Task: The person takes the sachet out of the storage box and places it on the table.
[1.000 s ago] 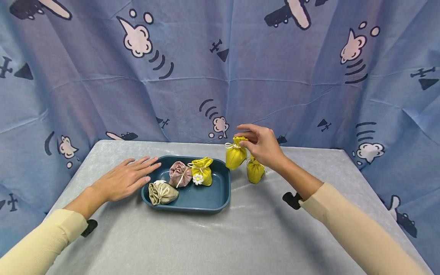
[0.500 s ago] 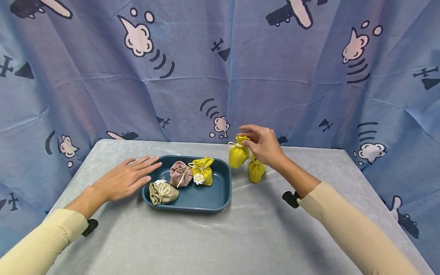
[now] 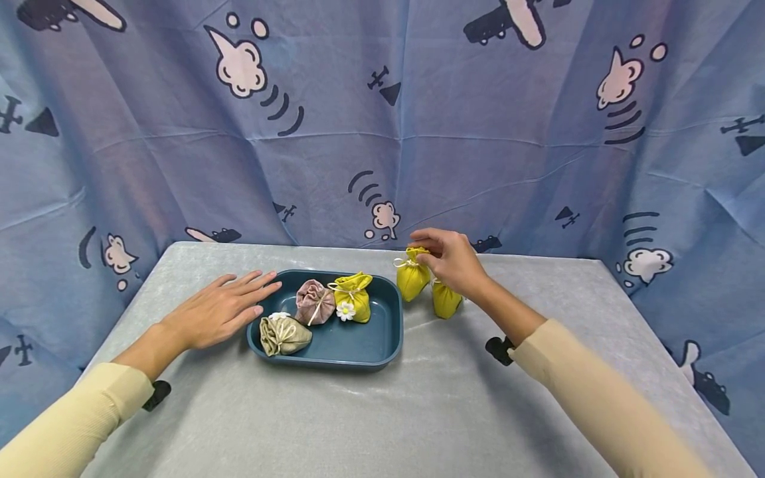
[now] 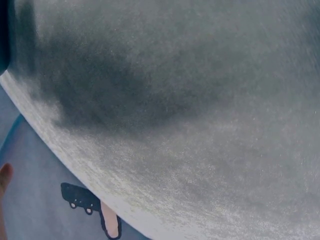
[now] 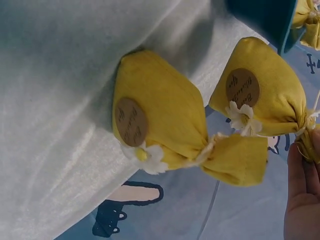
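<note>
In the head view my right hand (image 3: 451, 262) pinches the gathered top of a yellow drawstring pouch (image 3: 412, 282), just right of the blue tray (image 3: 358, 364). The right wrist view shows this held pouch (image 5: 265, 90) with a round brown label and a white flower. Close beside it a second yellow pouch (image 3: 445, 300) stands on the table, partly behind my hand. My left hand (image 3: 218, 311) lies with fingers spread at the tray's left rim. Inside the tray are a beige pouch (image 3: 287, 337), a pink pouch (image 3: 314, 304) and a yellow pouch (image 3: 356, 302) with a flower.
A pale grey cloth covers the table (image 3: 382, 425). Behind it hangs a blue printed curtain (image 3: 335, 133), close along the back edge. The left wrist view shows mostly the tabletop (image 4: 225, 165) in shadow.
My right hand and its pouch shift slightly right, then drop a little toward the table beside the other yellow pouch. The left hand stays in place.
</note>
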`<action>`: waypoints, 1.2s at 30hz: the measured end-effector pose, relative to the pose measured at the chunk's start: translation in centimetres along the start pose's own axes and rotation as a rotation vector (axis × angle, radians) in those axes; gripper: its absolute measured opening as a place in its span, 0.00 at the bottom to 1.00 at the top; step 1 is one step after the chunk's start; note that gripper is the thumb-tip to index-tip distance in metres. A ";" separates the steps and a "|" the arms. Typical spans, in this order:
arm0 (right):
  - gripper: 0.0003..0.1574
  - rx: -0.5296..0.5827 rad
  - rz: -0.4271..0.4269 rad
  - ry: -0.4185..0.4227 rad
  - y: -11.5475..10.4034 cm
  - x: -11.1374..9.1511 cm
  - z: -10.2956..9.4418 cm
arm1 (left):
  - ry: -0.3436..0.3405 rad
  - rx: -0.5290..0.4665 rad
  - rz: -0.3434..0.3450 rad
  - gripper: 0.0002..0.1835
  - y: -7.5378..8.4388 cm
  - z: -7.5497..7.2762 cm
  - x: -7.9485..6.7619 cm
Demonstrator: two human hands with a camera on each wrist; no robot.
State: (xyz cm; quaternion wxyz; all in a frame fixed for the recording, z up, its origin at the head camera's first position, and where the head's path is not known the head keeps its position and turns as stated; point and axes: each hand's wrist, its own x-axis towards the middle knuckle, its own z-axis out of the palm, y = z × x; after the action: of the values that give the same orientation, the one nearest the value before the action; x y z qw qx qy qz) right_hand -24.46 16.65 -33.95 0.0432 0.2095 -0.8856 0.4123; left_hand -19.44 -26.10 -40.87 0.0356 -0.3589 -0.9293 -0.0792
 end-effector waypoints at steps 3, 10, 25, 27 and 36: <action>0.23 -0.024 0.021 -0.031 0.2 -0.1 0.4 | -0.009 0.000 -0.005 0.28 0.0 0.0 0.0; 0.25 -0.052 0.048 -0.079 0.9 -0.6 1.3 | -0.014 0.003 -0.005 0.28 0.0 0.0 -0.1; 0.28 -0.094 0.013 -0.118 0.1 -0.4 1.4 | -0.003 0.007 0.002 0.28 0.0 0.0 -0.1; 0.29 -0.080 -0.002 -0.126 -0.2 -0.2 1.6 | -0.005 0.007 0.000 0.28 -0.1 0.0 -0.1; 0.29 0.038 -0.039 -0.177 -1.6 0.2 3.3 | 0.001 0.005 0.007 0.28 -0.1 0.0 -0.1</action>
State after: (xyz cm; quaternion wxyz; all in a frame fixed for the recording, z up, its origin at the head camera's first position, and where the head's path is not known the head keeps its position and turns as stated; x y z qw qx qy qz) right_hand -23.71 13.21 -34.93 -0.0313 0.2631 -0.8737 0.4079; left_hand -19.46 -26.20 -40.91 0.0374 -0.3619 -0.9283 -0.0768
